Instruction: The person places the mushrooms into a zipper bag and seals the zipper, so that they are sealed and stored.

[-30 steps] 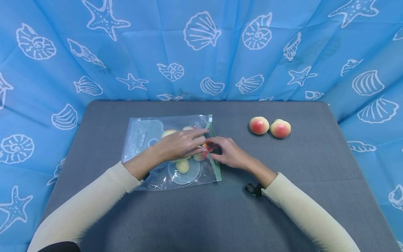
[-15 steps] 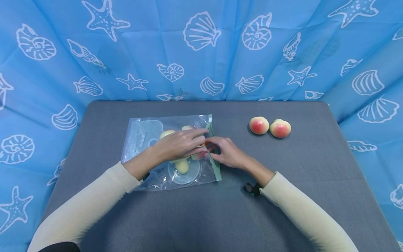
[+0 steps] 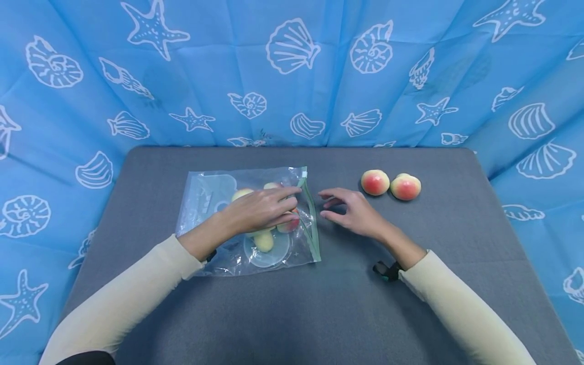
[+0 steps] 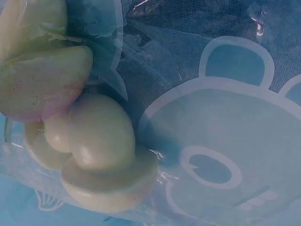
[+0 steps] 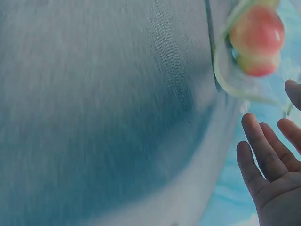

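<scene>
A clear zip bag point(image 3: 201, 197) with a green-edged mouth lies on the table, several toy mushrooms point(image 3: 264, 241) inside. My left hand point(image 3: 264, 207) lies over the bag and appears to pinch the upper lip at the mouth; its thumb is partly hidden. The left wrist view shows pale stems and domed caps point(image 4: 101, 132) through the film. Just right of the mouth, my right hand point(image 3: 355, 212) is apart from the bag, fingers loosely bent, holding nothing. Two red-blushed mushrooms point(image 3: 375, 182) sit beyond it. In the right wrist view, mushrooms point(image 5: 258, 30) show inside the mouth.
A grey cloth point(image 3: 292, 314) covers the table. Behind and at both sides hangs a blue curtain point(image 3: 337, 101) with white shell and starfish prints. A black wrist strap point(image 3: 387, 271) is at my right wrist.
My right hand has come out of the bag's mouth and moved right, leaving a mushroom inside. The left hand and the two mushrooms outside have stayed in place.
</scene>
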Demonstrator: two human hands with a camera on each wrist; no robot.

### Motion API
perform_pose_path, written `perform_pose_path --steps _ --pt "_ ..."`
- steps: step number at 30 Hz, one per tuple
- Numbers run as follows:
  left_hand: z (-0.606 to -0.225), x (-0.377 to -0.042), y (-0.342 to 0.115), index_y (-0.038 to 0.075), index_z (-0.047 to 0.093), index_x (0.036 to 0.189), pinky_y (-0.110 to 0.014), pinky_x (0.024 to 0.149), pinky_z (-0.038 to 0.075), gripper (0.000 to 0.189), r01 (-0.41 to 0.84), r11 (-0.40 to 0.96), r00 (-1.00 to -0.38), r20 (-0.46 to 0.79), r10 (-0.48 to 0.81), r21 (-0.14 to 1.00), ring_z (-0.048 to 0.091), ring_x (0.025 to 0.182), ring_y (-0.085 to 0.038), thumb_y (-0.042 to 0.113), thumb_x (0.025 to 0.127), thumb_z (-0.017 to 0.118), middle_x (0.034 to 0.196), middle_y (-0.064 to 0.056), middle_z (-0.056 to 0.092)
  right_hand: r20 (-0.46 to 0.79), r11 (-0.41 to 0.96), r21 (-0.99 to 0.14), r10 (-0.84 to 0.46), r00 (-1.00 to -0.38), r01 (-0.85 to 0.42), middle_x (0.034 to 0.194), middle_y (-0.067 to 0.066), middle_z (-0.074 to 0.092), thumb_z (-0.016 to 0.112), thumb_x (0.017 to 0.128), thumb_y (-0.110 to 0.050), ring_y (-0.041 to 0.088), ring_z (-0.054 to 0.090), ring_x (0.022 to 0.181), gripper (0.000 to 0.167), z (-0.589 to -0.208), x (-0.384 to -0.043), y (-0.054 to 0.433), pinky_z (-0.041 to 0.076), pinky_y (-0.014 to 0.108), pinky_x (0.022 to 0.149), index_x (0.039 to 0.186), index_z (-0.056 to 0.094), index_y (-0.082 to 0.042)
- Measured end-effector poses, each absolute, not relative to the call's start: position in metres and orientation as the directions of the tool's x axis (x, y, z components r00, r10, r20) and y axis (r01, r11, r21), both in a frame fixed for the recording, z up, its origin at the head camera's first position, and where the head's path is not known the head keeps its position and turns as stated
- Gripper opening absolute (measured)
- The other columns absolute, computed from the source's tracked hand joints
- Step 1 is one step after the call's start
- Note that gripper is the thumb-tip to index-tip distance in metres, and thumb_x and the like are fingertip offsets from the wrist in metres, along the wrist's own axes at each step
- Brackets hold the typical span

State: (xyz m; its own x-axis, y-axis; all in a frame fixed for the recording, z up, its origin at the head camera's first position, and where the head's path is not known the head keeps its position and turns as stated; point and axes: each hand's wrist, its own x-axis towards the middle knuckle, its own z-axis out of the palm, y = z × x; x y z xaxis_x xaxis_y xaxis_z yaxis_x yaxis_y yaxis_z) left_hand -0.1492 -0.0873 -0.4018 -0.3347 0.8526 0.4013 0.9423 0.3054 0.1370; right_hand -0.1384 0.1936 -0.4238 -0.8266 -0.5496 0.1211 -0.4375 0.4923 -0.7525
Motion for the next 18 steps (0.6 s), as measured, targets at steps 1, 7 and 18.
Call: perform_pose_path --steps 1,7,18 --pt "-0.402 -0.149 -0.087 0.010 0.048 0.087 -0.028 0.057 0.050 0.024 0.942 0.306 -0.335 0.400 0.853 0.137 0.062 0.077 -0.023 0.025 0.097 0.064 0.129 -0.022 0.061 0.114 0.505 -0.750 -0.536 -0.836 -0.427 0.126 0.021 0.064 0.077 0.088 -0.009 0.029 0.069 0.102 0.047 -0.421 -0.139 0.198 0.053 0.049 0.092 0.129 0.059 0.004" --pt "-0.402 -0.149 -0.088 0.010 0.048 0.088 -0.028 0.058 0.049 0.023 0.943 0.304 -0.334 0.399 0.854 0.138 0.066 0.086 -0.027 0.026 0.100 0.060 0.130 -0.021 0.060 0.137 0.569 -0.720 -0.444 -0.885 -0.397 0.125 0.018 0.065 0.078 0.087 -0.010 0.030 0.068 0.106 0.048 -0.405 -0.143 0.224 0.052 0.051 0.094 0.131 0.060 -0.001" --pt "-0.401 -0.148 -0.090 0.010 0.048 0.089 -0.029 0.060 0.051 0.022 0.942 0.310 -0.336 0.392 0.856 0.130 0.068 0.092 -0.029 0.025 0.102 0.057 0.130 -0.021 0.060 0.232 0.687 -0.652 -0.222 -0.947 -0.321 0.126 0.019 0.065 0.079 0.087 -0.012 0.033 0.060 0.117 0.055 -0.393 -0.148 0.270 0.047 0.055 0.097 0.136 0.057 -0.003"
